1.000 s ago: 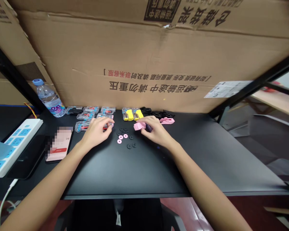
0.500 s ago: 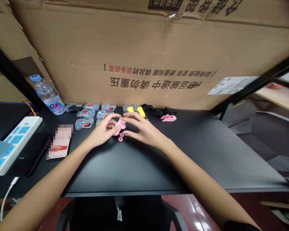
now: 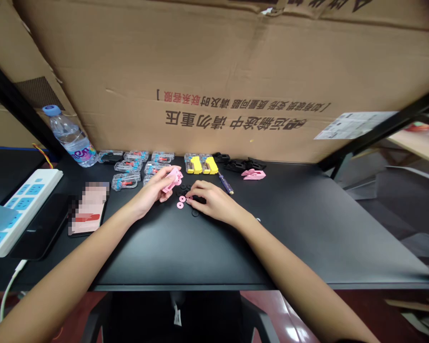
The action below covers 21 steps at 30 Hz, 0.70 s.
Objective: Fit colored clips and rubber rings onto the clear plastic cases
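My left hand [image 3: 156, 188] is closed on a pink plastic part [image 3: 172, 181], holding it tilted above the table. To its right, my right hand [image 3: 209, 201] is low over the tabletop, thumb and fingertips together at a small pink ring, partly hidden by the fingers. Two pink rings [image 3: 180, 205] lie just left of those fingertips. Several thin black rings [image 3: 195, 213] are scattered around them. Another pink part [image 3: 253, 174] rests farther right, beside black parts [image 3: 236, 165]. A screwdriver [image 3: 226, 184] lies behind my right hand.
Clear plastic assemblies [image 3: 126, 181] and two yellow ones [image 3: 210, 165] stand along the cardboard [image 3: 236, 62] at the back. On the left are a water bottle [image 3: 73, 138], a phone [image 3: 89, 209], a black device [image 3: 41, 228] and a power strip [image 3: 25, 205].
My right hand has moved away from the pink part, down and right to the small rings. My left hand keeps the part, now turned differently. The view has shifted slightly.
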### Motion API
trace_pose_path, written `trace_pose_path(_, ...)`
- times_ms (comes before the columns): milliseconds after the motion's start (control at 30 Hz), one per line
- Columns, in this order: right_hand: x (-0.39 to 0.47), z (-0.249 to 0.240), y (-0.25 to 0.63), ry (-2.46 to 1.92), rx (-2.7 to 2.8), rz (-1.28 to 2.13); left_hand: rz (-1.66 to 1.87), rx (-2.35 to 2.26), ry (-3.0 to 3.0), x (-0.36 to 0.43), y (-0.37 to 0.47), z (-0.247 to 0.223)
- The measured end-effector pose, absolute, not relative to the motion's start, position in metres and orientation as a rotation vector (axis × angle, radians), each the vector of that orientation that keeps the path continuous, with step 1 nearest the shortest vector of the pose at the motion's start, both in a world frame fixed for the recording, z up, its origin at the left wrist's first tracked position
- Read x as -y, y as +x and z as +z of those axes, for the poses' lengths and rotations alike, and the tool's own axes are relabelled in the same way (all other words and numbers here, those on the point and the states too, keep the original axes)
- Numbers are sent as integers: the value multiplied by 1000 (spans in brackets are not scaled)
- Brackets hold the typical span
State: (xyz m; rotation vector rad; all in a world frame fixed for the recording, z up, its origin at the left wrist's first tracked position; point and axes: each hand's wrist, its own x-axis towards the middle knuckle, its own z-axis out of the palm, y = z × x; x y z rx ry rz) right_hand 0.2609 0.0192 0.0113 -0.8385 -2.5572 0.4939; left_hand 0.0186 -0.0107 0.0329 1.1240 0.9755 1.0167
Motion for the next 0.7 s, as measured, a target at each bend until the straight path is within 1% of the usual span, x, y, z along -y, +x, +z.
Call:
trace_pose_path(200,-19,9,264,-789,2608,439,1007,-981,1147,10,20,27)
trace_pose_path(433,-22,6,265,-733,2595,349,861,-929,1156,9,19,21)
trace_pose_path(700,-7,17,253,-478,2134,493,787,-909,1236,14,22,25)
